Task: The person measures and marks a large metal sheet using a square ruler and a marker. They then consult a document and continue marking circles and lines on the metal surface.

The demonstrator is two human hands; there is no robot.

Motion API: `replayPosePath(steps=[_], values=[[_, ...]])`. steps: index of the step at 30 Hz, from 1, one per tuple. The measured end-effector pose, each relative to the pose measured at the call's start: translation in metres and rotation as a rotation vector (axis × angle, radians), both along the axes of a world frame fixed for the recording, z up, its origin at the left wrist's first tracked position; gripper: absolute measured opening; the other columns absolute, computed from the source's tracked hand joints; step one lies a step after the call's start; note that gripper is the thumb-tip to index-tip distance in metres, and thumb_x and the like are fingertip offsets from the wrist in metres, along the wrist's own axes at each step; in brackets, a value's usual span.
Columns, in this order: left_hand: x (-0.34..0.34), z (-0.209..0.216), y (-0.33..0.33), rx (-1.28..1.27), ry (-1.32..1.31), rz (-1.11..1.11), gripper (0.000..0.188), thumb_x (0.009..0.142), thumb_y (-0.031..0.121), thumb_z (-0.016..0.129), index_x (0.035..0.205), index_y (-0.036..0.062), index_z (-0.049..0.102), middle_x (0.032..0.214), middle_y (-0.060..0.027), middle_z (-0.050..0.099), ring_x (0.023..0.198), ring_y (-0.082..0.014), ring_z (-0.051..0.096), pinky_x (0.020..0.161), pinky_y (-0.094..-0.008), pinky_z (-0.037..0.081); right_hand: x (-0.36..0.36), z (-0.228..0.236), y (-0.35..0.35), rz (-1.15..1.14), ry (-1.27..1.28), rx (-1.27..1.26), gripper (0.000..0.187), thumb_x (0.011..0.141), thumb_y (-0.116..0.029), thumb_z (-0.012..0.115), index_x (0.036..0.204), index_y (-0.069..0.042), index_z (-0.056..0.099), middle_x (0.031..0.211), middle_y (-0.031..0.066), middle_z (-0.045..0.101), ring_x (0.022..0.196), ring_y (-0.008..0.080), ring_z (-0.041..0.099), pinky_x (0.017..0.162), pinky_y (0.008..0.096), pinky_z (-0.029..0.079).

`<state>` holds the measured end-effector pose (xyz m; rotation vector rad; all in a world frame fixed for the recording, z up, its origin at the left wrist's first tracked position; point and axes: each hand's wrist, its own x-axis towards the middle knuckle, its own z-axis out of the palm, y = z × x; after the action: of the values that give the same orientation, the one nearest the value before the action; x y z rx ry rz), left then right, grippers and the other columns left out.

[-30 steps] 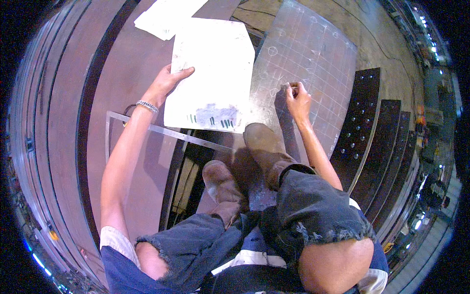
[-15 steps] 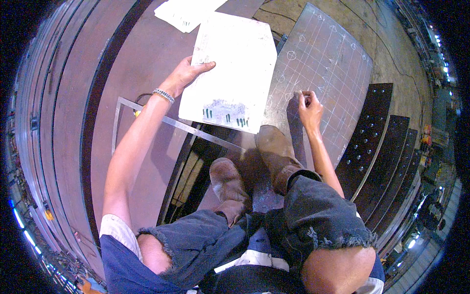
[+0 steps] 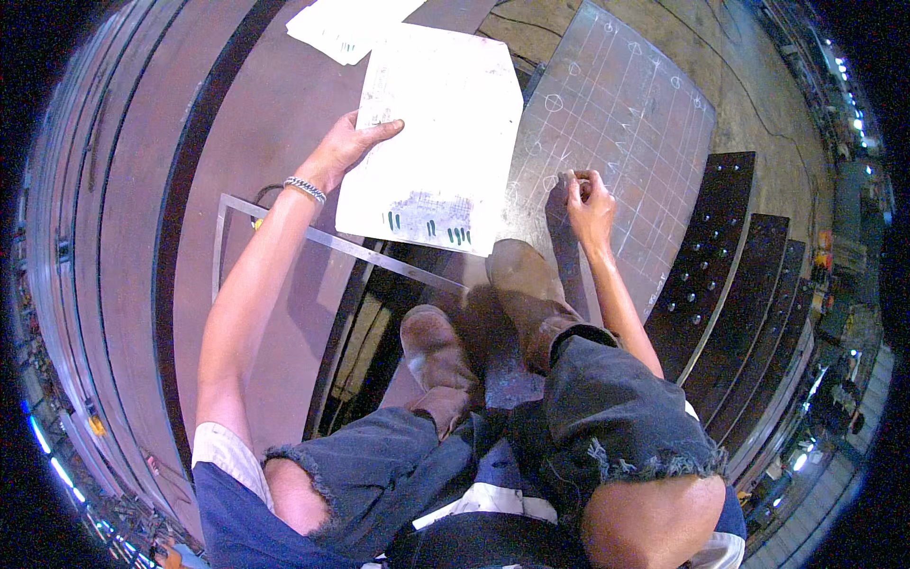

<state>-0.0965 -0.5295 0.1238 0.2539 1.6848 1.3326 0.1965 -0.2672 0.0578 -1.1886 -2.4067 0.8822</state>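
Observation:
My left hand (image 3: 351, 144) grips the left edge of a large white paper sheet (image 3: 441, 133), its thumb lying on top. Green marks and a dark smudge run along the sheet's lower edge. My right hand (image 3: 591, 211) is closed in a pinch over a grey metal plate (image 3: 654, 142). Whatever its fingertips hold is too small and hidden to name. White chalk-like lines form a grid on the plate, with circles and small marks among them. The sheet lies beside the plate's left edge.
A metal carpenter's square (image 3: 336, 243) lies on the brown steel surface (image 3: 256, 142) under my left arm. More white papers (image 3: 346, 28) rest at the far left. Dark drilled plates (image 3: 701, 256) stand at the right. My brown boots (image 3: 436, 351) are between my arms.
Both hands, the sheet and the plate appear slightly further left in the picture, along with the whole scene. My right hand has shifted little against the plate and keeps its pinch.

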Motion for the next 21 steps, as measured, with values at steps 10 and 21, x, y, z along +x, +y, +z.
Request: replayPosePath(steps=[10,21], values=[[0.006,0.005,-0.002,-0.062,0.059,0.042,0.059,0.084,0.028,0.079,0.125,-0.008,0.056,0.118,-0.0174,0.067,0.104,-0.0219,0.067,0.09,-0.0334,0.055,-0.01,0.001,0.019,0.033,-0.067,0.021,0.021,0.093,-0.023,0.063,0.102,-0.004,0.064,0.084,0.0231,0.07,0.079,0.0399,0.07,0.067,0.0478,0.053],[0.004,-0.009,-0.007,-0.054,0.062,0.071,0.058,0.084,0.029,0.08,0.125,-0.0059,0.057,0.114,-0.0171,0.069,0.099,-0.02,0.069,0.086,-0.0319,0.056,-0.041,-0.02,0.068,0.073,-0.11,0.197,0.022,0.093,-0.023,0.059,0.097,-0.001,0.062,0.082,0.0264,0.068,0.081,0.0455,0.067,0.071,0.0544,0.053]])
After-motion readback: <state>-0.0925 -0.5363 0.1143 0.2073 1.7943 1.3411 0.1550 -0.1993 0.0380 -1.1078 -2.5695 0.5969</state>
